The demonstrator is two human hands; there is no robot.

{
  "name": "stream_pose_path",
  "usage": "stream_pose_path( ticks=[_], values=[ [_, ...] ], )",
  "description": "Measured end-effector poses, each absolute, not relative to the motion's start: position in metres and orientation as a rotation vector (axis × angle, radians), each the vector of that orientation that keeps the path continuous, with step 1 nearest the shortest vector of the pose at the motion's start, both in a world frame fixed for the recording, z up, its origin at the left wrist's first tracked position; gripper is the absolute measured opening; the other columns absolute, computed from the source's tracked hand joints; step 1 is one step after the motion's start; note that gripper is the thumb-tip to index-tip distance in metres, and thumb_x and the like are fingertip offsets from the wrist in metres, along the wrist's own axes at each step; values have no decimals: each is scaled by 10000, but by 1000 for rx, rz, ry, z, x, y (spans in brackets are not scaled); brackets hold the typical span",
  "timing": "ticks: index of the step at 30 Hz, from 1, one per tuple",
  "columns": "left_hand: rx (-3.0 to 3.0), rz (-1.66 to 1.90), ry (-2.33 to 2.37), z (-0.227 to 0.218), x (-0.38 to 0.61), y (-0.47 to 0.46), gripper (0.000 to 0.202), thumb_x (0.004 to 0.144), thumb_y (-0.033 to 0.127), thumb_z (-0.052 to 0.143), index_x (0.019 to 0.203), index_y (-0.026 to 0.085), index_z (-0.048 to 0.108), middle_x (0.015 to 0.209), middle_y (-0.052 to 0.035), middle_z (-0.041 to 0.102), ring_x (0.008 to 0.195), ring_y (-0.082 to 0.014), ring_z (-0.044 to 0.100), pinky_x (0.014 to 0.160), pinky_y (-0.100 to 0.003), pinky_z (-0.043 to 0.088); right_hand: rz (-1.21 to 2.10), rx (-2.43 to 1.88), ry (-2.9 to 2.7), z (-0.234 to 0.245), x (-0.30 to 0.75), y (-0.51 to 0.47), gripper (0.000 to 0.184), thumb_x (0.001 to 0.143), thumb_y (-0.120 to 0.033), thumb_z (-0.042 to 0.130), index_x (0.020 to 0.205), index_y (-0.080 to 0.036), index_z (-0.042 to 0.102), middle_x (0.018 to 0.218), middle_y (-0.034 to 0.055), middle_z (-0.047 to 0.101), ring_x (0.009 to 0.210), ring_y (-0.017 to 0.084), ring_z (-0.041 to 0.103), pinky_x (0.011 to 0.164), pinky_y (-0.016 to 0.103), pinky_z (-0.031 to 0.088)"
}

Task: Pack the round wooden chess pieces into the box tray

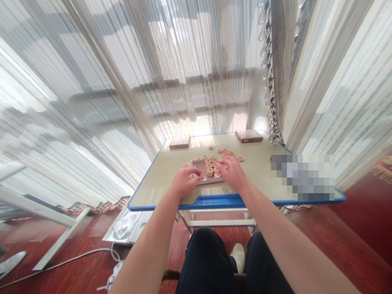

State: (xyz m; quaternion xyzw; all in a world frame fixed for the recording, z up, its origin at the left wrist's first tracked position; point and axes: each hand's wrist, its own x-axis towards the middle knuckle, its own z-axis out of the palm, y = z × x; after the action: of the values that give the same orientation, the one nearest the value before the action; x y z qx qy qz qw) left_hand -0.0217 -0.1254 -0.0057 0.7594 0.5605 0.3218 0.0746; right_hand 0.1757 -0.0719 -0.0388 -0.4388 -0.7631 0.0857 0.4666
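Observation:
Round wooden xiangqi pieces [210, 172] stand in rows in a shallow, light-coloured open box [199, 164], filling part of its right side. A single piece [203, 178] lies at the box's lower left corner. Beside that corner is my left hand [184, 180], its fingers bent, with a gap between thumb and forefinger. My right hand [233, 172] reaches over the box's right edge. Its thumb and fingertips close on a piece at the right of the rows, partly hidden by the fingers. More loose pieces [226, 151] lie behind the box.
Two flat boxes [180, 141] [249, 135] rest at the back corners of the blue-edged table [159, 179]. A pixelated object [303, 177] covers the right side. Sheer curtains [183, 61] hang behind. A white cable [61, 257] runs over the floor at left.

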Motion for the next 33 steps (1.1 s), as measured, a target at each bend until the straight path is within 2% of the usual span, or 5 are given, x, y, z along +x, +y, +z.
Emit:
stream_pose_path(
  ticks=[5,13,33],
  values=[
    [2296,935,1670,-5,-22,-128,188,663,132,550,697,190,726,651,-24,649,741,-178,550,731,-294,442,169,-1052,-1880,-38,175,-73,204,841,-275,497,778,-191,673,882,98,655,918,234,568,894,407,416],
    [2385,882,1536,-6,-17,-128,238,669,104,527,736,195,736,753,-16,711,790,-178,556,786,-302,441,186,-1059,-1882,-35,176,-74,200,836,-279,503,759,-196,669,850,78,662,908,218,572,897,381,409],
    [2576,831,1366,-6,-12,-129,293,709,115,517,875,202,743,881,-30,725,830,-191,585,852,-348,454,202,-1106,-1901,-31,174,-77,220,846,-263,487,777,-188,683,893,75,667,930,212,561,934,365,357]
  ],
)
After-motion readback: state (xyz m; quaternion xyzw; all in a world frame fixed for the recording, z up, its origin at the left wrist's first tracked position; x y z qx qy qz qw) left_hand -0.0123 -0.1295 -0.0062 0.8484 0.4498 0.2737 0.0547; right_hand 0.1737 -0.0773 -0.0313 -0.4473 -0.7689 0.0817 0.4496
